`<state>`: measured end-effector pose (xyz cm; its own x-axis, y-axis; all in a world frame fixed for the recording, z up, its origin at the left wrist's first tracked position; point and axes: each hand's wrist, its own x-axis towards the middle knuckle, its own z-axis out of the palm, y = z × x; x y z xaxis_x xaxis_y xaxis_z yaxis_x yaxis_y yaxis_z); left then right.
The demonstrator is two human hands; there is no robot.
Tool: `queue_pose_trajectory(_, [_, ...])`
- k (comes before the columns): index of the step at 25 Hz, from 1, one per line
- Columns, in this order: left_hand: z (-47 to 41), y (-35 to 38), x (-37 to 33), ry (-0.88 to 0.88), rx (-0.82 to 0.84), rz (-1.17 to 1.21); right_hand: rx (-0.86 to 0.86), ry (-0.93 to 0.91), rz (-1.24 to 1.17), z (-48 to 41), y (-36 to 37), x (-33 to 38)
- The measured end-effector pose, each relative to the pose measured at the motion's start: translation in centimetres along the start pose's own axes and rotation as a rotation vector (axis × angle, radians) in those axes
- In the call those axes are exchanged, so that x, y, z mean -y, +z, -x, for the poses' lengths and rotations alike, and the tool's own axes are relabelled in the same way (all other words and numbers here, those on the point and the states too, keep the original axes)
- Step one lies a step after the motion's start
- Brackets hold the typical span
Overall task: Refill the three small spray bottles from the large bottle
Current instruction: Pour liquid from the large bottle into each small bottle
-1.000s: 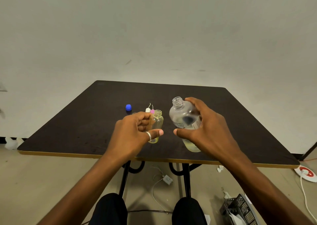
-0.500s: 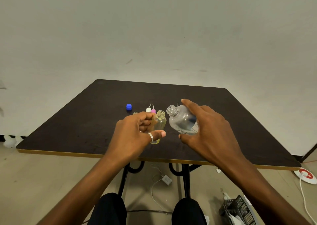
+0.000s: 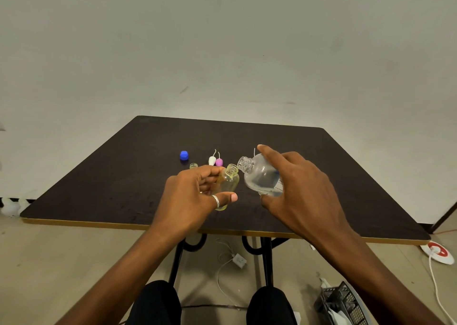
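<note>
Gripping the large bottle [image 3: 262, 178], the right hand [image 3: 301, 193] has tipped its mouth onto the small bottle [image 3: 230, 181] the left hand [image 3: 190, 198] holds; pouring looks imminent.

Tabletop [image 3: 99, 188]: one.
Large bottle [image 3: 262, 178]: one, uncapped.
Small bottles in sight: two, namely a yellowish bottle [image 3: 228, 181] and a second bottle [image 3: 193, 165] showing only its neck.
Spray heads with tubes: two, a white spray head [image 3: 212, 160] and a pink spray head [image 3: 219, 162].
Blue cap [image 3: 184, 155]: one.
Hands: two, the left hand [image 3: 190, 196] and the right hand [image 3: 296, 188].
</note>
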<state>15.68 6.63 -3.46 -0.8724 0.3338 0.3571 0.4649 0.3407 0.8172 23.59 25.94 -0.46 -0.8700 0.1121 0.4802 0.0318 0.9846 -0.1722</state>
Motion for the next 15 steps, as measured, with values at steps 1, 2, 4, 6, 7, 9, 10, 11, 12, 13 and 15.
queue_pose_trajectory(1, [0.01, 0.02, 0.01, 0.001, 0.002, -0.002, -0.002, -0.001, 0.012, 0.01, -0.02, 0.01])
queue_pose_trajectory(2, [0.00, 0.02, 0.04, 0.002, 0.002, -0.001, -0.002, -0.003, 0.021, -0.01, -0.04, 0.03])
queue_pose_trajectory(4, [-0.01, 0.02, 0.09, 0.001, 0.003, -0.001, 0.004, -0.007, 0.042, -0.01, -0.02, 0.06])
queue_pose_trajectory(6, [0.04, 0.08, 0.16, 0.003, 0.010, -0.003, 0.013, -0.008, 0.060, 0.04, -0.01, 0.09])
queue_pose_trajectory(7, [0.08, 0.13, 0.19, 0.004, 0.015, -0.004, 0.013, -0.009, 0.071, 0.08, 0.02, 0.10])
queue_pose_trajectory(9, [0.14, 0.25, 0.26, 0.003, 0.023, 0.002, 0.002, -0.016, 0.091, 0.14, 0.02, 0.09])
queue_pose_trajectory(10, [0.15, 0.27, 0.29, 0.002, 0.023, 0.005, -0.003, -0.019, 0.096, 0.16, 0.02, 0.07])
queue_pose_trajectory(11, [0.13, 0.29, 0.31, 0.001, 0.022, 0.005, -0.004, -0.021, 0.101, 0.15, 0.02, 0.07])
queue_pose_trajectory(12, [0.12, 0.29, 0.33, 0.000, 0.021, 0.002, -0.005, -0.024, 0.105, 0.12, 0.02, 0.06])
queue_pose_trajectory(13, [0.12, 0.30, 0.34, -0.001, 0.022, 0.000, -0.004, -0.026, 0.111, 0.11, 0.04, 0.05])
queue_pose_trajectory(15, [0.12, 0.32, 0.36, 0.001, 0.025, 0.002, -0.007, -0.032, 0.120, 0.07, 0.11, 0.01])
